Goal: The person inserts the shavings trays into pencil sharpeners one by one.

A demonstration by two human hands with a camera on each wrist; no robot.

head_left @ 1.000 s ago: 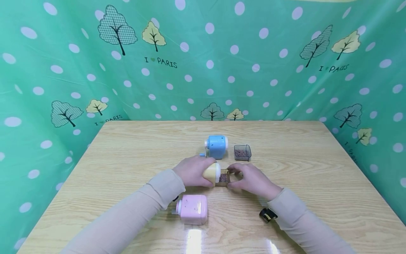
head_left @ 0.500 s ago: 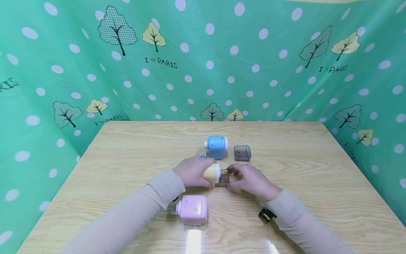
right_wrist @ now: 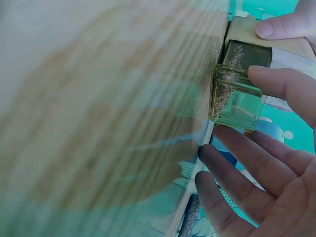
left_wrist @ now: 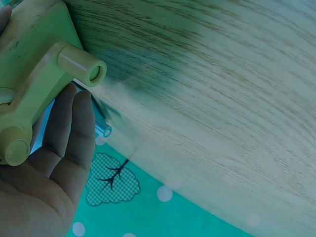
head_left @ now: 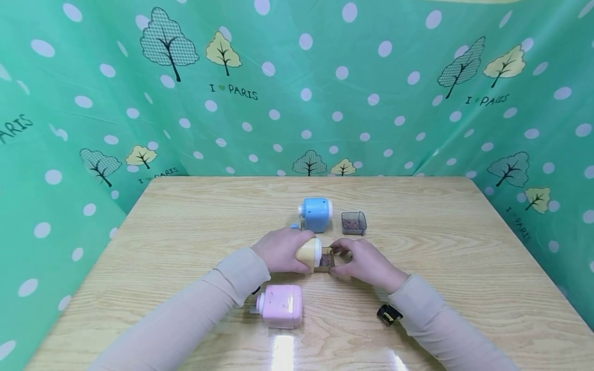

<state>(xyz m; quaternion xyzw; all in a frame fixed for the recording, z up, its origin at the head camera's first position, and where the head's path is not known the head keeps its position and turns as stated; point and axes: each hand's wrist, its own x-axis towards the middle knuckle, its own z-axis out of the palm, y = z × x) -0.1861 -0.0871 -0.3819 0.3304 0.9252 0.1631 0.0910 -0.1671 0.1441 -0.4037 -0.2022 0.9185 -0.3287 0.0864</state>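
Observation:
My left hand grips a yellow crank pencil sharpener, which lies on its side with its white end toward the right. In the left wrist view its yellow crank handle sticks out past the fingers. A clear yellowish shavings drawer stands partly out of the sharpener, with dark shavings inside. My right hand pinches the drawer's outer end between thumb and index finger. The other right fingers spread below it, near the table.
A blue crank sharpener stands behind the hands. To its right sits a grey see-through drawer holding shavings. A pink sharpener lies nearer the front, beside the left forearm. Green dotted cloth hangs behind the wooden table.

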